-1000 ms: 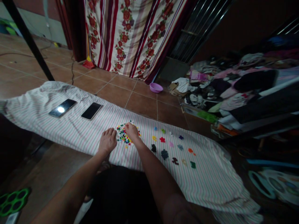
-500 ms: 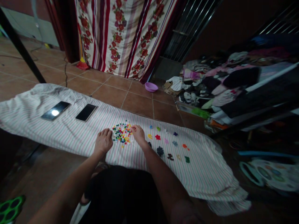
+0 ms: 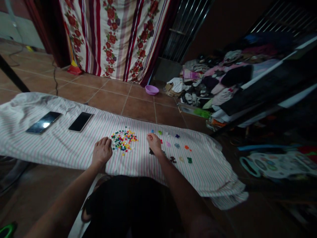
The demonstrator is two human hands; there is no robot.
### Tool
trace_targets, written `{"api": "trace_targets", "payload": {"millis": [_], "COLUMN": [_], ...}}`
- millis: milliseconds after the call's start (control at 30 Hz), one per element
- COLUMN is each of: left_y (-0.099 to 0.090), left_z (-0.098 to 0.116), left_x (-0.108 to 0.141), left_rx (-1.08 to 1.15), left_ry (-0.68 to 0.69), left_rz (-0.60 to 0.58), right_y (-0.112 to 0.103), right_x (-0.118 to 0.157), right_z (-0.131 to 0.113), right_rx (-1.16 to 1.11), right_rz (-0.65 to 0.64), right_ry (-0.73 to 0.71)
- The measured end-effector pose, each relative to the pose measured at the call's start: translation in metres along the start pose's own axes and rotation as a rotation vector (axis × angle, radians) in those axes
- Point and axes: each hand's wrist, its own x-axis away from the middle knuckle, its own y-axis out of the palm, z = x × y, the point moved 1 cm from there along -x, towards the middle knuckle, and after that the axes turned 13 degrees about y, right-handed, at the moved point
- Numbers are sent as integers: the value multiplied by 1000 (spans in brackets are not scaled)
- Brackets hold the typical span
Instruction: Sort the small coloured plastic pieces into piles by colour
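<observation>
A mixed pile of tiny coloured pieces [image 3: 124, 140], like small beads or bricks, lies on the striped cloth. Just left of it my left hand [image 3: 102, 150] rests palm down on the cloth, its fingers lying flat. My right hand [image 3: 154, 142] is over the sorted groups right of the pile, thumb and fingers pinched together; whatever they hold is too small to make out. It covers part of the groups. Around it show dark pieces [image 3: 151, 151], pink pieces [image 3: 168, 144], green pieces [image 3: 160, 132], grey-blue pieces [image 3: 176, 145] and orange pieces [image 3: 187, 147].
Two phones lie on the striped cloth [image 3: 213, 178] at left, one dark-screened phone [image 3: 80, 122] and one phone reflecting light [image 3: 44, 123]. Beyond on the tiled floor are a purple basin [image 3: 152, 90] and a heap of clothes [image 3: 218, 79]. A floral curtain [image 3: 116, 39] hangs behind.
My right hand has moved right, from the edge of the mixed pile to the sorted groups. My left hand stays beside the pile. The camera view has shifted to the right.
</observation>
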Motion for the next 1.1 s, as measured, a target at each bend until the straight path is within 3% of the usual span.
{"api": "trace_targets", "payload": {"millis": [567, 1100], "left_y": [-4, 0], "left_z": [0, -2], "left_x": [-1, 1], "left_rx": [-20, -30], "left_ry": [-6, -5], "left_rz": [-56, -30], "right_y": [-93, -112], "right_x": [0, -1], "right_z": [130, 158], "right_rx": [-1, 155], "right_rz": [328, 356], "right_ry": [272, 564]}}
